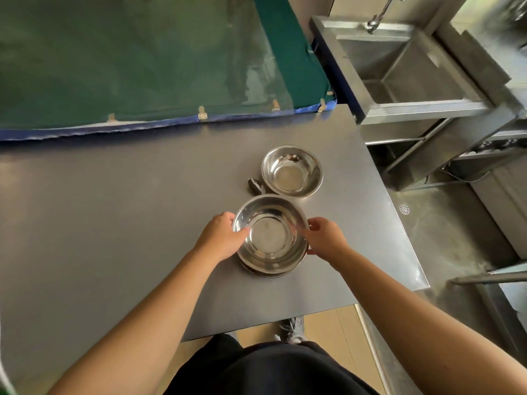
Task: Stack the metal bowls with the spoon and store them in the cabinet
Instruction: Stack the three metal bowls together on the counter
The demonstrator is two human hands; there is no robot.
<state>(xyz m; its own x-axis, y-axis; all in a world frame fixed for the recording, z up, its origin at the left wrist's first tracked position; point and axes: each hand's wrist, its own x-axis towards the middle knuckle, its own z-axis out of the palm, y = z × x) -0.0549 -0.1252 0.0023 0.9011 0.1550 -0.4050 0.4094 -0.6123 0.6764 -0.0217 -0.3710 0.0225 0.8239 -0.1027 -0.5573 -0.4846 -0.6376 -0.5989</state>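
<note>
Between left hand and right hand, both clamped on its rim: upper metal bowl, nested over another on the surface. Just beyond, spoon touching second bowl. Risk: uneven lift, nested bowls slipping apart.

In front of me is a grey table. On it rest a stack of metal bowls, a single metal bowl just beyond, and a spoon lying between them, partly hidden.
</note>
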